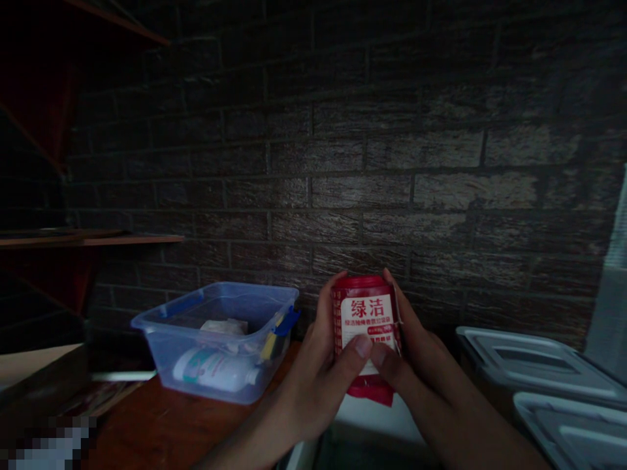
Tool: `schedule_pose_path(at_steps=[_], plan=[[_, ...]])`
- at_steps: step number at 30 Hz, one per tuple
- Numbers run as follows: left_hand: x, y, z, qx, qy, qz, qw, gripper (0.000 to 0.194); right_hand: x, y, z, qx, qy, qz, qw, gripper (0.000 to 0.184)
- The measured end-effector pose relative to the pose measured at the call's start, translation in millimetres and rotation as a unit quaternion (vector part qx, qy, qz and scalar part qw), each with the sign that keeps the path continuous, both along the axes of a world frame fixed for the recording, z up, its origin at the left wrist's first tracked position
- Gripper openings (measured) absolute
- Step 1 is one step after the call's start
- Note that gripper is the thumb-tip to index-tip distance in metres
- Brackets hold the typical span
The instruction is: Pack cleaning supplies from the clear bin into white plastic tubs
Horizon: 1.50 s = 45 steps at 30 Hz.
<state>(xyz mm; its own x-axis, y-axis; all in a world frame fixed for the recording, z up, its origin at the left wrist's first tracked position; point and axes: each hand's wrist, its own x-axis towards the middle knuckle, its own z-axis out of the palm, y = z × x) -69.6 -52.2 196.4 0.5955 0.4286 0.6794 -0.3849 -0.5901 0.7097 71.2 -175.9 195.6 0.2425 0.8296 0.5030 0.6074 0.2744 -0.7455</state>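
Observation:
Both of my hands grip a red pack of garbage bags [368,316] with a white label and red Chinese lettering. My left hand [324,356] wraps its left side, thumb across the label. From the other side my right hand [416,359] closes round it, and the two thumbs nearly meet on the front. The pack is held upright, and its red wrapper sticks out below the thumbs. Beneath it shows the pale rim of a container [377,414], partly covered by my forearms.
On the reddish wooden surface [147,424] at left stands a clear bluish plastic bin [215,346] holding a white bottle [215,370] and a pale item. Grey-white lids [539,359] lie at right. Wooden shelves [93,240] jut out at left; a dark brick wall [337,189] rises behind.

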Motion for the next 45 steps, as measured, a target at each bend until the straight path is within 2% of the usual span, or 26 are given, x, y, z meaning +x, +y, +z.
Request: schedule_pose_path(at_steps=[6, 14, 22, 34, 38, 41, 45], plan=[[1, 0, -0.5, -0.006, 0.005, -0.01, 1.0, 0.069, 0, -1, -2.5, -0.009, 0.01, -0.002, 1.0, 0.073], [-1, 2, -0.4, -0.03, 0.013, -0.017, 0.999, 0.068, 1, 2, -0.8, 0.018, 0.006, -0.006, 1.0, 0.072], [3, 5, -2.5, -0.076, -0.005, -0.074, 0.994, 0.07, 6, 3, -2.2, 0.009, 0.018, -0.007, 1.0, 0.071], [3, 3, 0.2, -0.032, 0.013, -0.042, 0.998, 0.075, 8, 6, -6.4, 0.024, 0.021, 0.0, 1.0, 0.073], [2, 7, -1.3, -0.007, 0.048, 0.03, 0.998, 0.068, 9, 9, -7.6, 0.033, 0.018, 0.003, 0.999, 0.076], [3, 11, -1.3, 0.006, 0.036, 0.075, 0.996, 0.059, 7, 13, -6.7, 0.053, 0.02, 0.004, 0.998, 0.078], [3, 14, 1.2, -0.013, 0.008, 0.038, 0.999, 0.055, 4, 15, -2.7, 0.068, 0.045, 0.033, 0.996, 0.076]])
